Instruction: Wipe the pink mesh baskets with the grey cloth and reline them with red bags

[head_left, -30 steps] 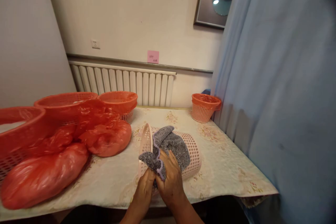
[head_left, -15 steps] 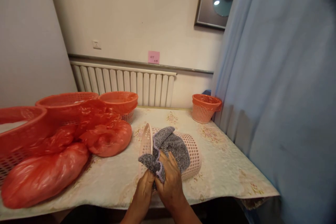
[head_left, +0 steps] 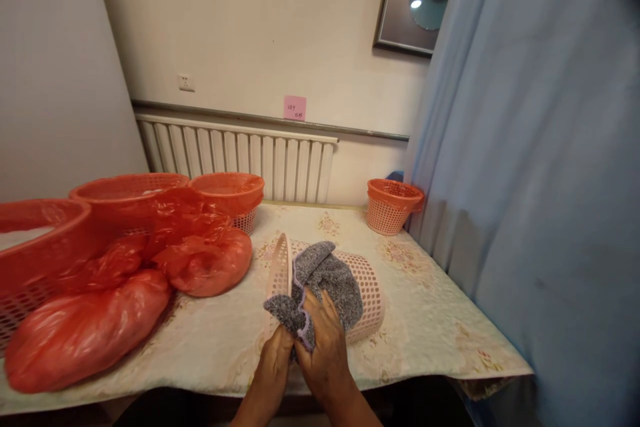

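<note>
A pale pink mesh basket lies on its side near the table's front edge. A grey cloth with a lilac hem is draped over it. My right hand presses on the cloth's near end with fingers curled into it. My left hand is beside it, fingers closed on the cloth's lower corner against the basket's rim.
Red plastic bags and orange baskets fill the table's left side. A small orange basket stands at the back right. A blue curtain hangs along the right. The floral tablecloth shows at the right front.
Both hands and the cloth stay in the same grip; only the camera view has drifted slightly.
</note>
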{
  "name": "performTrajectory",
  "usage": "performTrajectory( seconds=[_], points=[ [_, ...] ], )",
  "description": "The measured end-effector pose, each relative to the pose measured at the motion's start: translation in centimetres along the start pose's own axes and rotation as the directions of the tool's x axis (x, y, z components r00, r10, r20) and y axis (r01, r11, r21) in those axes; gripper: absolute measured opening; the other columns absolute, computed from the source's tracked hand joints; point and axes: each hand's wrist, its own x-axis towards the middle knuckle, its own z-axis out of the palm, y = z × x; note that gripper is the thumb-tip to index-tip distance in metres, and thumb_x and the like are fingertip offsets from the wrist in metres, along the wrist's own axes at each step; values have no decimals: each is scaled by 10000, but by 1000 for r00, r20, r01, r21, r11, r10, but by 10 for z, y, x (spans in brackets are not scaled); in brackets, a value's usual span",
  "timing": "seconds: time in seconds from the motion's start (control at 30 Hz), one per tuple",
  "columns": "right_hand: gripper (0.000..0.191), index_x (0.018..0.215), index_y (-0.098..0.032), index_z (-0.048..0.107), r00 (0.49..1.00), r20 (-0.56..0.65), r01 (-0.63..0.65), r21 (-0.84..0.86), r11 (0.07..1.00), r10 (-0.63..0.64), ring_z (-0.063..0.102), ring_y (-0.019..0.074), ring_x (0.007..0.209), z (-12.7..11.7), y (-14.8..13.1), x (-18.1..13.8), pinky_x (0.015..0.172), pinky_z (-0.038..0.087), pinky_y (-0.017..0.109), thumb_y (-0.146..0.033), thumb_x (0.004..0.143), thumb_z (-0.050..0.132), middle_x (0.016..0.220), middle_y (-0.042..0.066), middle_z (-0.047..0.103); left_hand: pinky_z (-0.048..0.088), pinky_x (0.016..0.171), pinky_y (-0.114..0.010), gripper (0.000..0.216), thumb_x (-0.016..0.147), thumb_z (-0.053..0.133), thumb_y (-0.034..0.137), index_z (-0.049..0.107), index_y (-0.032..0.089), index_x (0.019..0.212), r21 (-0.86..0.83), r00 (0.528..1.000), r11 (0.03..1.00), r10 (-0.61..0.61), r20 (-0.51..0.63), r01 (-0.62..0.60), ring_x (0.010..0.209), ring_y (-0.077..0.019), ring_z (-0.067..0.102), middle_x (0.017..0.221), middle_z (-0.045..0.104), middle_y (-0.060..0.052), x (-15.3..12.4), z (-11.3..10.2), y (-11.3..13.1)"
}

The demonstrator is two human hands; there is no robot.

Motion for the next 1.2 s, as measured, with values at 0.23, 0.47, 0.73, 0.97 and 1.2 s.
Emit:
performTrajectory(
  seconds=[0.23, 0.47, 0.73, 0.97, 1.2],
  points=[
    [570, 1377, -165, 399, 1000, -7, 6, -14, 1000, -6, 440, 271, 1312, 2, 1, -2, 1107, 326, 575, -182, 824, 535, 1379, 123, 514, 400, 1049, -401, 516, 939, 316, 524, 643, 150, 1079, 3, 1000, 1000, -2, 0, 2, 1109, -258, 575, 1185, 657, -110, 0, -1, -6],
    [580, 1385, -162, 374, 1000, -14, 18, -29, 999, -18, 416, 283, 1329, 6, 6, -6, 1097, 332, 588, -228, 837, 550, 1385, 135, 504, 436, 1016, -371, 519, 933, 324, 527, 646, 151, 1088, 19, 1000, 1000, 22, -11, -22, 1128, -259, 576, 1167, 672, -105, 1, -1, -10],
    [571, 1366, -158, 410, 1000, -6, 6, -35, 999, -6, 431, 278, 1318, 6, 4, -7, 1093, 339, 582, -181, 812, 547, 1376, 134, 516, 430, 1032, -364, 508, 941, 324, 508, 637, 162, 1140, 1, 1000, 1000, 17, -20, -17, 1196, -256, 549, 1211, 667, -91, 0, 0, -8],
    [578, 1367, -157, 413, 1000, -23, 10, -28, 1000, -11, 426, 279, 1321, 8, 5, -8, 1097, 333, 581, -172, 803, 544, 1378, 134, 513, 389, 1077, -398, 526, 942, 320, 511, 613, 160, 1202, -5, 1000, 1000, 25, -5, -25, 1209, -261, 541, 1253, 646, -103, 0, -1, -7],
    [596, 1372, -159, 400, 999, -25, 21, -45, 999, -22, 403, 274, 1336, 9, 6, -10, 1092, 337, 586, -150, 794, 545, 1388, 126, 503, 347, 1109, -432, 544, 938, 326, 525, 604, 153, 1222, -19, 999, 999, 35, -9, -36, 1232, -274, 524, 1279, 630, -106, 1, 0, -8]
  ],
)
